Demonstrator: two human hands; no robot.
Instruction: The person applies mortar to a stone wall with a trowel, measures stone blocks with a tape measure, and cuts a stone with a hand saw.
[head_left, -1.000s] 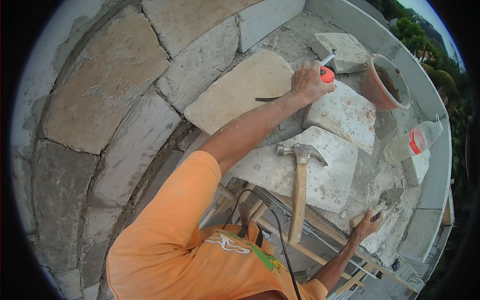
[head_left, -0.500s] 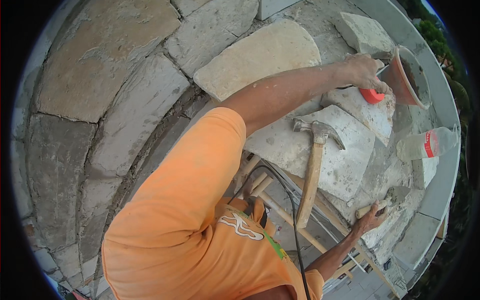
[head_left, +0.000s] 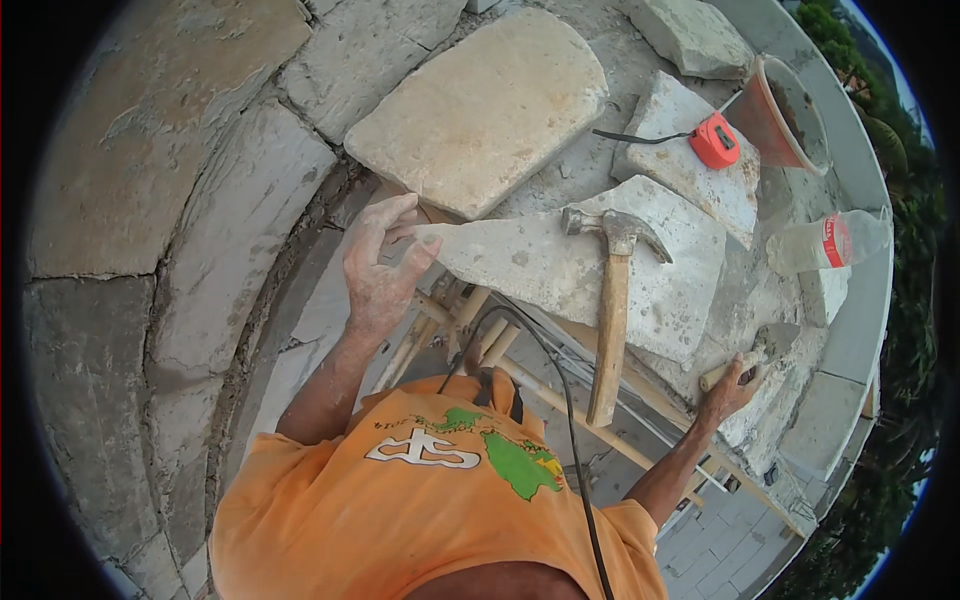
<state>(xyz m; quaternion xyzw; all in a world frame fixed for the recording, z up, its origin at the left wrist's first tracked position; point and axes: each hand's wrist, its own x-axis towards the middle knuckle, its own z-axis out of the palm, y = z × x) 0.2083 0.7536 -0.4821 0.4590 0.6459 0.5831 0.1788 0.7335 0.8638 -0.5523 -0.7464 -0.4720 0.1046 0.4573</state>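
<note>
My left hand [head_left: 382,262], dusty and with fingers apart, is held up at the pointed left tip of a flat pale stone slab [head_left: 540,250]. Nothing shows in its grasp; whether its fingertips touch the slab I cannot tell. At the right, my right hand [head_left: 728,396] is closed round the wooden handle of a trowel [head_left: 774,342], whose mortar-covered blade rests on the rough ledge. A claw hammer [head_left: 613,310] lies across the slab, its handle jutting over the near edge. On another stone [head_left: 680,130] behind sits a red tape measure [head_left: 714,141].
A thick tan stone block [head_left: 480,110] lies beyond my left hand. A mortar-smeared bucket [head_left: 782,112] leans at the far right near a curved low wall [head_left: 862,150]. A plastic bottle [head_left: 828,243] lies beside it. A black cable [head_left: 575,430] hangs before my orange shirt, above wooden poles [head_left: 545,400].
My left hand has let go of the red tape measure by the bucket and come back left to the slab's tip. My right hand stays at the trowel. The view has shifted slightly.
</note>
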